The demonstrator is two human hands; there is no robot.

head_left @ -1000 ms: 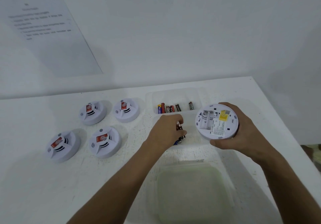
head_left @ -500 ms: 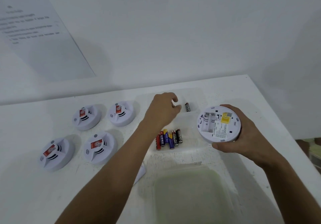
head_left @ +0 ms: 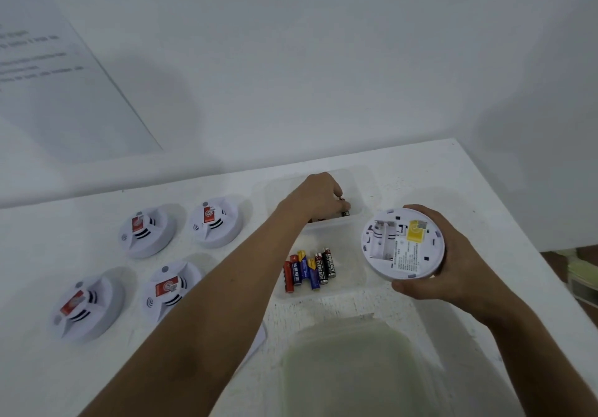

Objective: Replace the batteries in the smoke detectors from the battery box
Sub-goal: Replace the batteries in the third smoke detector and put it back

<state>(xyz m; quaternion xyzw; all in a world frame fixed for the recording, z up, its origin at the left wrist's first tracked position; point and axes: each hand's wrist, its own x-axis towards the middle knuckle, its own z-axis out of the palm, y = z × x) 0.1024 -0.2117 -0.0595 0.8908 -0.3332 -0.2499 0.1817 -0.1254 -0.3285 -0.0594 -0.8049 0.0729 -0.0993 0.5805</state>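
Fresh battery being picked from the far tray — open detector held ready.

The smoke detector [head_left: 403, 243] is held underside up just right of the near battery tray [head_left: 351, 282], gripped around its rim by the right hand [head_left: 453, 259]; its battery bay [head_left: 382, 238] appears empty, a yellow sticker and printed label beside it. Beyond the near tray, in the far tray [head_left: 357, 190], the left hand [head_left: 315, 196] is curled, its fingers [head_left: 344, 204] pinching a dark battery [head_left: 345, 211]. The step in hand is judged to be fetching a replacement; next, the cell would need to be lifted clear and matched in polarity to the bay. Six loose batteries [head_left: 309, 269] lie in the near tray. Left of it, four more detectors [head_left: 147, 227] sit face up on the counter [head_left: 420, 170] — apparently still to be serviced.
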